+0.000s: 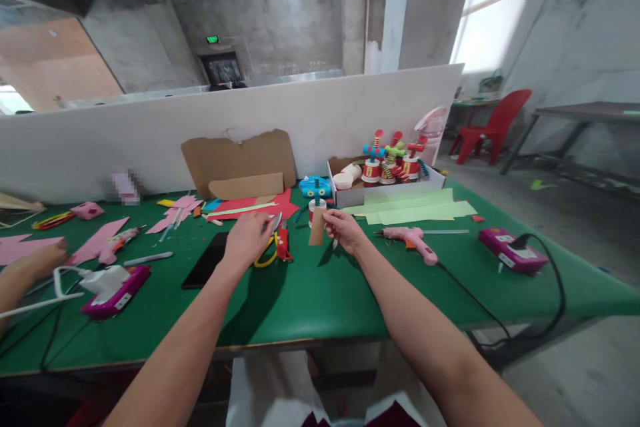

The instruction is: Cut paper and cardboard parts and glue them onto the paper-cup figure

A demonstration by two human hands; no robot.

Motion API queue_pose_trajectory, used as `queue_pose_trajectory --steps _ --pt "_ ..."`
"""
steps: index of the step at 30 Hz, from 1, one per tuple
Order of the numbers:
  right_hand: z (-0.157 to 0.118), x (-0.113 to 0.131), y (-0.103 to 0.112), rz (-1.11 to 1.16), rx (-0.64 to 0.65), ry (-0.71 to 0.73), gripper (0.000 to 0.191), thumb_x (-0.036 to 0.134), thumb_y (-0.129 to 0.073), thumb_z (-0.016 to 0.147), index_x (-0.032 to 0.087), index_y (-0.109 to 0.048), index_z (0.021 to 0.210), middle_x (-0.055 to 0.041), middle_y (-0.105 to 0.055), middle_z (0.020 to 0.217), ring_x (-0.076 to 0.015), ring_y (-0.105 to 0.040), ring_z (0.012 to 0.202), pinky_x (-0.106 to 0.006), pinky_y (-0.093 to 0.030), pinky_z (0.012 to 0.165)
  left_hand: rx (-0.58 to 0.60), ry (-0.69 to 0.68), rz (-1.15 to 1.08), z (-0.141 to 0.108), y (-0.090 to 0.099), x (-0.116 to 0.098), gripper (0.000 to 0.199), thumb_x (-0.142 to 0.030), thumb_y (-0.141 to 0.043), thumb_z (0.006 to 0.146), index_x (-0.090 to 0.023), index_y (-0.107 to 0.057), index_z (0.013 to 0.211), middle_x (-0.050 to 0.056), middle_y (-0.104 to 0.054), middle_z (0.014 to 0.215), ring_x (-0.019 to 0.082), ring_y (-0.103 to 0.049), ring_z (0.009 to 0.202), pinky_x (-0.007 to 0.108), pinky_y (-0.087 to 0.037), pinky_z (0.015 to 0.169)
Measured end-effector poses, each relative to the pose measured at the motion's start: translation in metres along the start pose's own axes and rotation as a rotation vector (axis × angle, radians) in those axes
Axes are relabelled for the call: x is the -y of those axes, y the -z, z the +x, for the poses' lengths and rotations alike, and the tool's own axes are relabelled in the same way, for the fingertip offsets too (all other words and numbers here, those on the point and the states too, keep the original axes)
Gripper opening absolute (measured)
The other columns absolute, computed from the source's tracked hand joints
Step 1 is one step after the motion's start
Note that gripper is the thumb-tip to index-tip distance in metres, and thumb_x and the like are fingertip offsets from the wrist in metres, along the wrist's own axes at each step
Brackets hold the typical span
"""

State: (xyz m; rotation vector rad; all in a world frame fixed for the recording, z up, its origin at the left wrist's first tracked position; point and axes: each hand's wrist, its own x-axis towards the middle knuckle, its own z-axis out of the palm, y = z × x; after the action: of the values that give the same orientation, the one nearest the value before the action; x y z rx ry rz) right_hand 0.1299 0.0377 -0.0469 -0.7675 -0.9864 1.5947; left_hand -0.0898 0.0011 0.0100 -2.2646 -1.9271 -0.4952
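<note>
My right hand (344, 229) pinches a small brown cardboard piece (317, 227) upright in front of a blue-headed paper figure (315, 191). A thin pointed thing sticks out beneath that hand. My left hand (249, 235) is closed round a small metallic item (276, 221), perhaps a blade, above the table. Below and to the right of it lie yellow-handled scissors (267, 257) and a red tool (283, 243). A black phone (206, 260) rests left of the scissors, partly behind my left forearm.
At the back right, a box (383, 196) holds several paper figures; green paper strips (407, 205) lie before it. A pink glue gun (413, 240) and purple power strip (513, 251) sit right. Another person's hand (43, 260) is at far left, near a second power strip (116, 291).
</note>
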Motion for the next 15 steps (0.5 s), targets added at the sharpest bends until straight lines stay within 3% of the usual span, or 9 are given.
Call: queue_pose_trajectory --steps 3,8,12,15 --pt "-0.003 0.002 -0.002 -0.047 0.009 0.056 0.031 0.039 -0.077 0.056 0.018 -0.057 0.065 0.0066 -0.05 0.048 -0.0053 -0.042 0.043 -0.018 -0.03 0.041 -0.017 -0.074 -0.485 0.019 -0.001 -0.025 0.037 -0.041 -0.036 0.088 -0.018 -0.057 0.067 0.003 -0.064 0.066 0.016 -0.057 0.062 0.025 -0.041 0.061" --pt "0.001 -0.003 0.004 -0.18 -0.034 0.103 0.029 0.041 -0.076 0.059 0.017 -0.061 0.066 0.0056 -0.052 0.049 -0.0056 -0.042 0.043 -0.019 -0.032 0.042 0.147 -0.036 -0.943 0.031 -0.041 -0.057 0.038 -0.049 -0.045 0.082 -0.018 -0.052 0.062 -0.004 -0.052 0.048 0.008 -0.042 0.038 0.02 -0.032 0.044" --pt "0.007 -0.011 0.006 -0.301 -0.032 0.169 0.027 0.04 -0.075 0.059 0.017 -0.062 0.065 0.0061 -0.052 0.049 -0.0055 -0.041 0.042 -0.019 -0.031 0.041 0.312 0.079 -1.225 0.025 -0.068 -0.057 0.034 -0.046 -0.068 0.063 -0.018 -0.05 0.069 -0.01 -0.044 0.042 0.006 -0.039 0.034 0.016 -0.026 0.036" --pt "0.008 -0.013 0.005 -0.312 -0.034 0.153 0.031 0.046 -0.07 0.066 0.017 -0.062 0.065 0.0057 -0.052 0.05 -0.0054 -0.042 0.041 -0.019 -0.034 0.04 0.251 0.126 -1.358 0.024 -0.071 -0.05 0.036 -0.043 -0.072 0.058 -0.017 -0.051 0.07 -0.007 -0.05 0.045 0.007 -0.044 0.036 0.017 -0.031 0.035"
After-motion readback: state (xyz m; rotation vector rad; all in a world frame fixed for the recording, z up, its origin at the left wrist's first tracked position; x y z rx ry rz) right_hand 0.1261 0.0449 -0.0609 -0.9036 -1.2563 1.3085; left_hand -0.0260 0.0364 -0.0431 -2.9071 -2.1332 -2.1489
